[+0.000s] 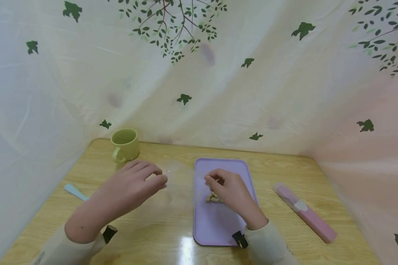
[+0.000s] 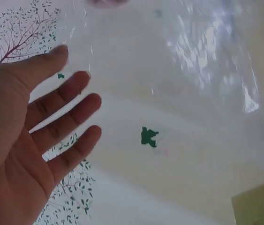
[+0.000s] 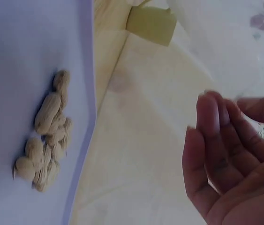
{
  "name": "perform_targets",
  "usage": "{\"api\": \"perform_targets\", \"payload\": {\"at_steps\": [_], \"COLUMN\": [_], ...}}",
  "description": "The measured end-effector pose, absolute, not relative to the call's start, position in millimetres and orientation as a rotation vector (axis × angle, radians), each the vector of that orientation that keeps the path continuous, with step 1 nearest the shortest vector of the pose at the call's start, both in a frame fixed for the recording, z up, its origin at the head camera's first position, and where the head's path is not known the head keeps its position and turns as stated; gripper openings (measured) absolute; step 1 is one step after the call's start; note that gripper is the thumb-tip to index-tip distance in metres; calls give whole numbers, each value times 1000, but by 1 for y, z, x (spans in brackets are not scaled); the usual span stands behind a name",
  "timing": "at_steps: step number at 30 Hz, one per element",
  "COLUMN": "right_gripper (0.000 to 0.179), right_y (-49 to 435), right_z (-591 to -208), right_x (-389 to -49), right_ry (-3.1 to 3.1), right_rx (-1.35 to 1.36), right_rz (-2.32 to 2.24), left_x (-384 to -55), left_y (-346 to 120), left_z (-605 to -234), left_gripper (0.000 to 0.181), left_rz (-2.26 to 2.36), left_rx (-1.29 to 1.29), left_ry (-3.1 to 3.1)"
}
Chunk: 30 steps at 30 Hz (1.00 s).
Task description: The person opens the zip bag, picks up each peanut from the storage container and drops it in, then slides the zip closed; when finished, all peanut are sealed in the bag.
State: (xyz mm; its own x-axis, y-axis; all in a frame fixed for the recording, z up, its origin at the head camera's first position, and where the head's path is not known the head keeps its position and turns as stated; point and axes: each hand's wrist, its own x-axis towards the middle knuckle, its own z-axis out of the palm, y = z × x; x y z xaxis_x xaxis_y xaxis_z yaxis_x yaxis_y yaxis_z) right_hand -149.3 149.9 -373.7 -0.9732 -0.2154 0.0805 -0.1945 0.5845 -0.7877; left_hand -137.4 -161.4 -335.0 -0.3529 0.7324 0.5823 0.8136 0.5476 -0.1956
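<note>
Between my two hands, above the table, stretches a clear plastic bag, faint in the head view and shiny in the left wrist view. My left hand pinches its left side between thumb and index finger; the other fingers are loosely extended. The right hand pinches its other side with thumb and fingertips, over a purple tray. Several unshelled peanuts lie in a small heap on that tray, partly hidden by the right hand in the head view. No contents show in the bag.
A green mug stands at the back left of the wooden table. Left of the left forearm lies a light blue utensil, partly covered. On the right is a long pink case. Patterned cloth hangs around the table.
</note>
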Motion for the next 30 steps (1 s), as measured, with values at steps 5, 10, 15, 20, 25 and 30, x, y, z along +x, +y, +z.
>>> {"api": "perform_targets", "payload": {"at_steps": [5, 10, 15, 20, 25, 30], "right_gripper": [20, 21, 20, 22, 27, 29], "right_y": [145, 139, 136, 134, 136, 158], "right_z": [-375, -381, -387, -393, -395, -381], "right_x": [-147, -147, -149, -152, -153, -159], "right_ry": [2616, 2586, 2609, 2603, 2598, 2620], "right_rx": [-447, -458, -529, -557, -521, -366], "right_rz": [-1383, -1317, -1169, -1081, -1079, -1180], "left_x": [-139, -143, -146, -153, -160, -166], "left_y": [-150, -139, -136, -135, -135, -135], "left_z": [-339, -351, -362, -374, -388, -395], "left_gripper": [19, 23, 12, 28, 35, 31], "left_rz": [-272, -403, -667, -1005, -1150, -1115], "left_rx": [-1155, -1069, -893, -693, -643, -660], "left_ry": [-2218, -2258, -2538, -2752, -2778, -2742]}}
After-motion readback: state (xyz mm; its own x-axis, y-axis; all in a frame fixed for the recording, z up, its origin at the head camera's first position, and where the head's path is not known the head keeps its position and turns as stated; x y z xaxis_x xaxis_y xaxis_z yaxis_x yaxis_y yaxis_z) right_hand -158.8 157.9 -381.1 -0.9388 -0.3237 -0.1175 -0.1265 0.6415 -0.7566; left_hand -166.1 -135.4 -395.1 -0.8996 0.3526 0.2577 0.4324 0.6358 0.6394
